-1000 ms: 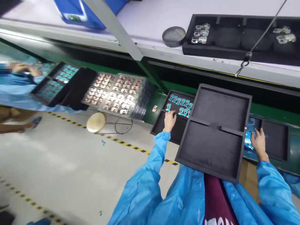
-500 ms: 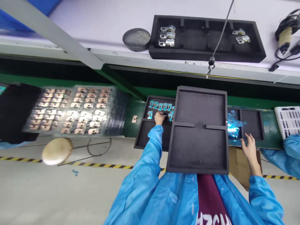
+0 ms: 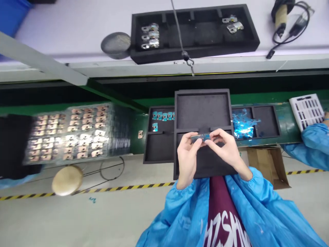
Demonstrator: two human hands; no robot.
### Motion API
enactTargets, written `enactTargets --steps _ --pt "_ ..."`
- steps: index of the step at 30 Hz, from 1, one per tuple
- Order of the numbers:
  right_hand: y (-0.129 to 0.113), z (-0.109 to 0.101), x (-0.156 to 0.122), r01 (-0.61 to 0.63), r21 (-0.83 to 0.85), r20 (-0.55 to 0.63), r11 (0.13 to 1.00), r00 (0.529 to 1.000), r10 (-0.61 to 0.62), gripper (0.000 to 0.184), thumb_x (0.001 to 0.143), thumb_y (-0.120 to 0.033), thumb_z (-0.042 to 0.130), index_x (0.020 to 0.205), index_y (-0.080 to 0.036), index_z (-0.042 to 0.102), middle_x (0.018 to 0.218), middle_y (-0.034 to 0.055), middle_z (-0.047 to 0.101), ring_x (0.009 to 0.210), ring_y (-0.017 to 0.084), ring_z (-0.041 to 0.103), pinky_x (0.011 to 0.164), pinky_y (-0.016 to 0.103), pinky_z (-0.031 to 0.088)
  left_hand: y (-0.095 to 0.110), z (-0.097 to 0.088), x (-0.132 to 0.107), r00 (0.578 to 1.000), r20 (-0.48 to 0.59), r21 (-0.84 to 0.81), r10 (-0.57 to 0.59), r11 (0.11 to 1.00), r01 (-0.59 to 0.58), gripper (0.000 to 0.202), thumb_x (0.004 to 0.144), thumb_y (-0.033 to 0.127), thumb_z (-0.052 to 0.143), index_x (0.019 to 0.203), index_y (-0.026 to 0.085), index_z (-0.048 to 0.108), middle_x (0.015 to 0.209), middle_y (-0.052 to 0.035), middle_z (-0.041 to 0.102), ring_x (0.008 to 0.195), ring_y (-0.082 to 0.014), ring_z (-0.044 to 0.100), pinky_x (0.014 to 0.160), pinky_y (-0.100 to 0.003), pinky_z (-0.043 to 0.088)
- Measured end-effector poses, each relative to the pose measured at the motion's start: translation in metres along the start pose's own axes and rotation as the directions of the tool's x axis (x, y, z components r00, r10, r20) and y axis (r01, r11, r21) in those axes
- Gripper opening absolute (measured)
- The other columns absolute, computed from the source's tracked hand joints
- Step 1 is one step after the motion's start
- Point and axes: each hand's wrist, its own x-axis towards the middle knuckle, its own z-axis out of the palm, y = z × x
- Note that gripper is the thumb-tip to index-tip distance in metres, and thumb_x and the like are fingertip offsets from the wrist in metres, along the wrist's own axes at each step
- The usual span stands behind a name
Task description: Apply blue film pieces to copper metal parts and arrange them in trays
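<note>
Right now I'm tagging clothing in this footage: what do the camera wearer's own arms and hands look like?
The left sleeve and right sleeve are bright blue, loose and creased, ending in cuffs that look gathered. The left hand and right hand are bare, without gloves; no watch or ring shows.
</note>
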Motion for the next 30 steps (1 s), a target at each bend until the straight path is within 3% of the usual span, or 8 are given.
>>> enactTargets --steps 4,9,14,17,20,23,27,30 --pt "0.012 -0.025 -0.002 -0.052 0.014 -0.072 0.999 0.996 0.053 0.024 0.1 -0.046 0.079 0.101 -0.022 0.077 0.097 0.0037 0.078 0.086 0.018 0.075 0.074 0.03 0.065 -0.012 0.014 -0.001 0.995 0.06 0.185 0.079 0.979 -0.089 0.023 0.09 0.032 0.088 0.104 0.021 0.073 0.099 -0.0031 0.077 0.092 -0.0171 0.075 0.089 -0.029 0.061" --pt "0.006 -0.043 -0.002 0.175 -0.171 0.028 0.97 0.985 -0.173 0.018 0.111 -0.031 0.063 0.106 -0.024 0.078 0.101 0.0049 0.079 0.094 0.02 0.075 0.091 0.036 0.064 -0.009 0.018 0.003 0.963 0.178 0.432 0.202 0.863 -0.261 0.012 0.094 0.03 0.083 0.102 0.021 0.085 0.094 -0.0043 0.079 0.088 -0.0186 0.074 0.087 -0.031 0.061" --pt "0.009 -0.033 -0.003 0.277 -0.238 -0.062 0.931 0.952 -0.299 0.018 0.11 -0.025 0.065 0.123 -0.024 0.077 0.113 0.0079 0.078 0.099 0.019 0.076 0.082 0.032 0.067 -0.019 0.024 0.005 0.984 0.017 0.326 0.179 0.929 -0.174 0.019 0.09 0.037 0.087 0.097 0.019 0.086 0.091 -0.0053 0.081 0.08 -0.0189 0.077 0.072 -0.029 0.064" --pt "0.013 -0.029 -0.004 0.349 -0.322 -0.123 0.88 0.906 -0.404 0.02 0.108 -0.022 0.067 0.123 -0.026 0.079 0.119 0.0094 0.077 0.108 0.021 0.077 0.09 0.035 0.068 -0.023 0.022 0.003 0.992 -0.011 0.246 0.124 0.962 -0.117 0.03 0.088 0.042 0.09 0.106 0.019 0.087 0.101 -0.0081 0.083 0.086 -0.0213 0.079 0.066 -0.028 0.066" --pt "0.015 -0.031 -0.003 0.39 -0.408 -0.125 0.826 0.872 -0.473 0.024 0.108 -0.02 0.066 0.125 -0.029 0.081 0.123 0.0092 0.078 0.115 0.023 0.077 0.099 0.039 0.067 -0.02 0.02 -0.001 0.998 0.045 0.159 0.052 0.986 -0.059 0.034 0.088 0.043 0.091 0.112 0.02 0.088 0.113 -0.0092 0.083 0.099 -0.0253 0.081 0.075 -0.034 0.072" --pt "0.016 -0.035 -0.003 0.391 -0.471 -0.105 0.791 0.865 -0.491 0.025 0.108 -0.021 0.068 0.127 -0.031 0.081 0.126 0.0091 0.078 0.112 0.024 0.077 0.098 0.04 0.067 -0.016 0.018 -0.004 0.995 0.103 0.116 0.009 0.993 -0.021 0.032 0.087 0.042 0.093 0.112 0.021 0.089 0.115 -0.008 0.081 0.106 -0.027 0.081 0.086 -0.041 0.074" --pt "0.018 -0.037 -0.007 0.379 -0.557 -0.083 0.739 0.86 -0.503 0.023 0.108 -0.023 0.067 0.12 -0.033 0.083 0.124 0.0072 0.08 0.103 0.022 0.077 0.091 0.04 0.068 -0.013 0.017 -0.005 0.989 0.148 0.149 0.004 0.988 -0.026 0.032 0.086 0.039 0.094 0.113 0.022 0.089 0.112 -0.0075 0.08 0.105 -0.0254 0.08 0.092 -0.04 0.072" --pt "0.019 -0.038 -0.009 0.374 -0.575 -0.074 0.728 0.862 -0.501 0.024 0.109 -0.024 0.065 0.122 -0.034 0.083 0.123 0.007 0.08 0.107 0.023 0.076 0.095 0.041 0.067 -0.012 0.015 -0.005 0.983 0.181 0.181 0.022 0.982 -0.056 0.028 0.088 0.035 0.092 0.112 0.022 0.09 0.111 -0.0082 0.081 0.106 -0.024 0.079 0.103 -0.039 0.067"
